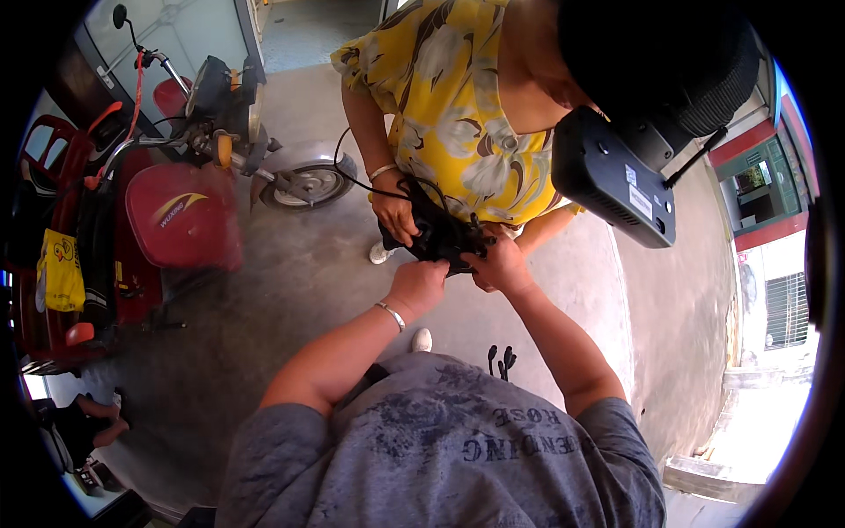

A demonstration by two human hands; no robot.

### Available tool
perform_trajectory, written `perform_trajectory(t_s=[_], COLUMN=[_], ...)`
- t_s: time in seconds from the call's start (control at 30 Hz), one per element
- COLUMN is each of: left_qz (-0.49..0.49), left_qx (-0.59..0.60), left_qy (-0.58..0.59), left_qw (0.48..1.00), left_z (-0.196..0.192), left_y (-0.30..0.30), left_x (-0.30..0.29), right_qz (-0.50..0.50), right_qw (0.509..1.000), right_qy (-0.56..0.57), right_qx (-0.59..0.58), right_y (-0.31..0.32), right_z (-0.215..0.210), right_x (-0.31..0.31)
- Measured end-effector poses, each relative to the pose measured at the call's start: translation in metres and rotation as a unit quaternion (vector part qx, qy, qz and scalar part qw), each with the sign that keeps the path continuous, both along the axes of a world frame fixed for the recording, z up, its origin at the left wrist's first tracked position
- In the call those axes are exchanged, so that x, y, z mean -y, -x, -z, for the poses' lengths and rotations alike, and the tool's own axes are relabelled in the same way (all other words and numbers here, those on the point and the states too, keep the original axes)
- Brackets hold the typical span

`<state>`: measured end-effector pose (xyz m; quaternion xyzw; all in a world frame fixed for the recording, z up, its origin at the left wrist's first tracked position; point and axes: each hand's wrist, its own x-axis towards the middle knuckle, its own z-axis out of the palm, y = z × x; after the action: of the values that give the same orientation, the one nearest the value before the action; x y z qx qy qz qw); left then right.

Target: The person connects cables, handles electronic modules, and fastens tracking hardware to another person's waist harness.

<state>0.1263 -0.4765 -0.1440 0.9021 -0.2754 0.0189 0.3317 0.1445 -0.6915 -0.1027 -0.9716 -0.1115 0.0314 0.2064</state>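
Note:
Both of my hands meet in front of me at a black bundle (pixel 437 231), perhaps a soft bag, with dark cables at its top. My left hand (pixel 421 285), a silver bracelet on its wrist, is closed on the lower edge of the bundle. My right hand (pixel 502 264) grips the bundle's right side, its fingertips partly hidden. Facing me, another person in a yellow flowered top (pixel 466 114) has one hand (pixel 395 214) on the bundle's left. That person's other hand is mostly hidden behind mine. A thin black cable (pixel 345 167) loops out to the left.
A red three-wheeled motorbike (pixel 180 211) stands at left with a yellow bag (pixel 60 271) on it. The other person wears a black box with an antenna (pixel 616 180). Black cable ends (pixel 503 361) hang by my shirt. Someone's leg (pixel 106 422) shows lower left.

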Motion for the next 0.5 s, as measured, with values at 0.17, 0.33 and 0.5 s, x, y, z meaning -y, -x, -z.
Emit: perform_trajectory(t_s=[0.17,0.33,0.5], left_qz=[0.023,0.037,0.078], left_qx=[0.017,0.010,0.023], left_qy=[0.008,-0.035,0.077], left_qw=[1.000,0.999,0.994], left_z=[0.003,0.004,0.036], left_y=[-0.007,-0.011,-0.003], left_x=[-0.004,-0.006,-0.006], right_qz=[0.019,0.064,-0.036], right_qw=[0.993,0.977,0.984], right_qy=[0.085,-0.199,-0.160], right_qx=[0.073,-0.051,0.073], right_y=[0.010,0.040,0.070], right_z=[0.001,-0.029,-0.049], right_x=[-0.008,-0.017,-0.085])
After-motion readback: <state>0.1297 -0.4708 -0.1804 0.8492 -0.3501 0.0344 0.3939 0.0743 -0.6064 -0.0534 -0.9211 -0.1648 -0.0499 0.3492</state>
